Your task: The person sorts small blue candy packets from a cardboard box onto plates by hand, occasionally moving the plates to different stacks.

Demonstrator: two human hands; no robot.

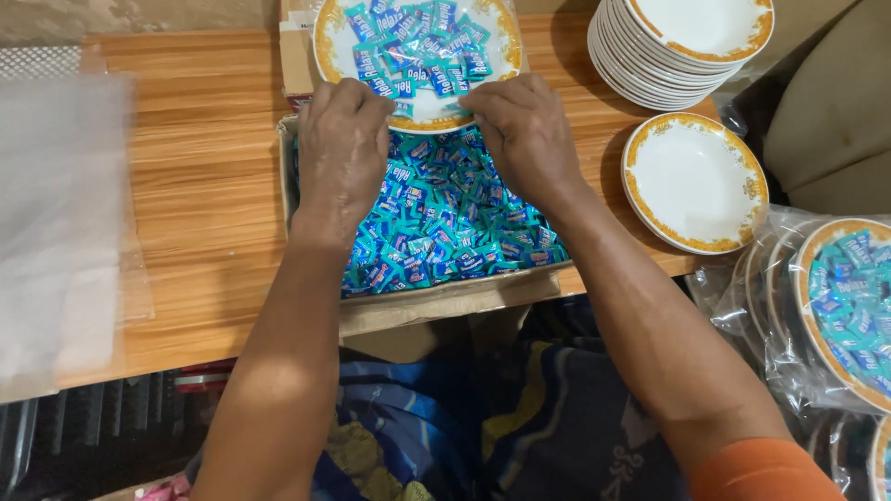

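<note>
My left hand (pixel 342 148) and right hand (pixel 522 130) are both curled on the near rim of the gold-edged plate (pixel 327 46), holding it over the cardboard box (pixel 436 299) so loose wrapped blue candies (pixel 445 223) drop below my hands. An empty plate (pixel 694 181) waits right of my right hand.

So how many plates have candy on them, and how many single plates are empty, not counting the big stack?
Plates with candy: 2, one under the left hand and right hand at, one bagged
Empty single plates: 1
Total: 3
The stack and cut-off bagged plates are not counted.
</note>
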